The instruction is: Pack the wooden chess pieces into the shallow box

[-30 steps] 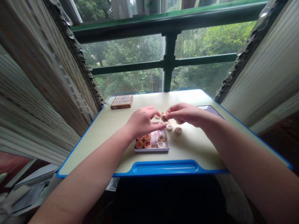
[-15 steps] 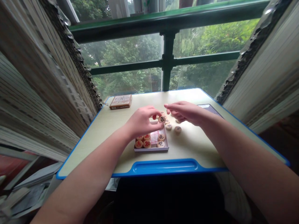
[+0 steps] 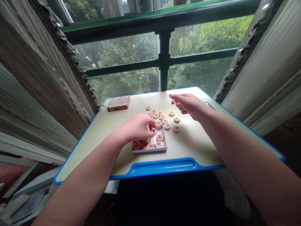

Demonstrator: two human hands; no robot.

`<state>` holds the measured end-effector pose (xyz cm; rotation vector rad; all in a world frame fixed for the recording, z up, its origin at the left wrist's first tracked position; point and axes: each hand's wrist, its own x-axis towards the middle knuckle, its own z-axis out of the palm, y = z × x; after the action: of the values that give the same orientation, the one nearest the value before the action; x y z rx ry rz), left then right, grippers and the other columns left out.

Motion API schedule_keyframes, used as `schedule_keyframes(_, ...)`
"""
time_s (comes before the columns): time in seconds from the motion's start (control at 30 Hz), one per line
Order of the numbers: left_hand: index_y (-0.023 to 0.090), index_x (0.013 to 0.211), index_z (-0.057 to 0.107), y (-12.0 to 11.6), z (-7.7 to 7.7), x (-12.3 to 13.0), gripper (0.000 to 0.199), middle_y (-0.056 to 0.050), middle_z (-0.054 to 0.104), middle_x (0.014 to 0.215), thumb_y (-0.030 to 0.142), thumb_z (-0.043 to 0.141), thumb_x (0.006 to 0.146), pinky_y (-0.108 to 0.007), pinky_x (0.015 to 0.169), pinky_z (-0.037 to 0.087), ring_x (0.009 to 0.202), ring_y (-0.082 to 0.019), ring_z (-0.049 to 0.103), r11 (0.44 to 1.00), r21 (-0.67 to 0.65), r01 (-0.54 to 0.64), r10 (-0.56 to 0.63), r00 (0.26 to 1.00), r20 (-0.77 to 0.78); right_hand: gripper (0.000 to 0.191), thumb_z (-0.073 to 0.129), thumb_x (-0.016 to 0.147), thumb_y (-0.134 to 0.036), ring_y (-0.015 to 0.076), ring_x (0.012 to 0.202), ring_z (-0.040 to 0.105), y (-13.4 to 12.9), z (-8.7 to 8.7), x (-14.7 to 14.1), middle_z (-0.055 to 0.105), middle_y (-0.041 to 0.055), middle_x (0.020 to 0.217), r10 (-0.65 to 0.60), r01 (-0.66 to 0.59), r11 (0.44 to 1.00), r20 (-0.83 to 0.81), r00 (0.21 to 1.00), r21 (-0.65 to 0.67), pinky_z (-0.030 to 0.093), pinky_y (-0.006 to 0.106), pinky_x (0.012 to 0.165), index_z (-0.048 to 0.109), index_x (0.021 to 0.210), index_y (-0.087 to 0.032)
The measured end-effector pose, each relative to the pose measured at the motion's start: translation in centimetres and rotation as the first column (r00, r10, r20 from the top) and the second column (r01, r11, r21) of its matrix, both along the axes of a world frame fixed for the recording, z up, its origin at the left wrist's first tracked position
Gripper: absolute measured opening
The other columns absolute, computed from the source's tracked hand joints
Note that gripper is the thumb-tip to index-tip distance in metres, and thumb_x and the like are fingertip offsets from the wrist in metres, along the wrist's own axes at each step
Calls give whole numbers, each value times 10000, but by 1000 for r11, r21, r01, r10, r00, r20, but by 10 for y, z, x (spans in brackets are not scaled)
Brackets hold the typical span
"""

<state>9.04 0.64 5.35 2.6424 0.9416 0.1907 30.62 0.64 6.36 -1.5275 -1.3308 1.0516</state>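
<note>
Daylight from the window beyond the left hand's fingers brightens the pale tabletop around them; soft shadow dulls it to their right. Nearer the viewer than the fingers, the foreground is almost black. Far to either side, the curtains appear stretched and blurred.

Carries everything on one pale tabletop, with a blue edge and a shallow blue groove on the near side of the white tray. Beyond the tray: a bunch of loose round wooden pieces, marked faces up. Right of the tray: a few spaced-out pieces. Beyond and left of the tray: a brown box, lying flat. Beyond and well right of the tray: a dark flat item, mostly hidden, can't tell what.
</note>
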Motion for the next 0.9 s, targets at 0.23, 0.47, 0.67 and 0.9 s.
schedule_keyframes(0.23,195,814,724,2,-2,0,195,-28,701,766,262,583,697,-235,644,409,687,-151,600,1000,8,-16,16,999,-29,278,554,809,-421,51,424,184,0,-1,-2,258,-83,497,8,-8,1000,-8,1000,-22,149,218,401,519,714,-162)
schedule_keyframes(0.47,204,799,735,2,-3,4,173,-32,690,724,275,625,685,-244,656,411,698,-164,599,998,67,-4,6,999,-33,247,537,813,-398,54,419,171,-3,0,-4,240,-91,486,39,-41,998,-51,998,-41,146,218,398,509,718,-173)
schedule_keyframes(0.67,207,912,719,0,-1,5,258,-29,704,840,196,585,693,-244,707,419,777,-163,601,997,9,83,-83,996,-27,248,552,803,-395,55,419,185,-5,0,-10,252,-85,485,36,-37,998,-20,999,-48,157,221,399,522,711,-167)
schedule_keyframes(0.9,176,852,721,-1,0,6,223,-55,697,829,278,551,750,-273,736,428,790,-183,597,993,116,-31,29,999,24,258,521,828,-408,56,414,162,-6,0,-11,228,-94,483,75,-84,993,-98,992,-89,148,219,394,491,716,-177)
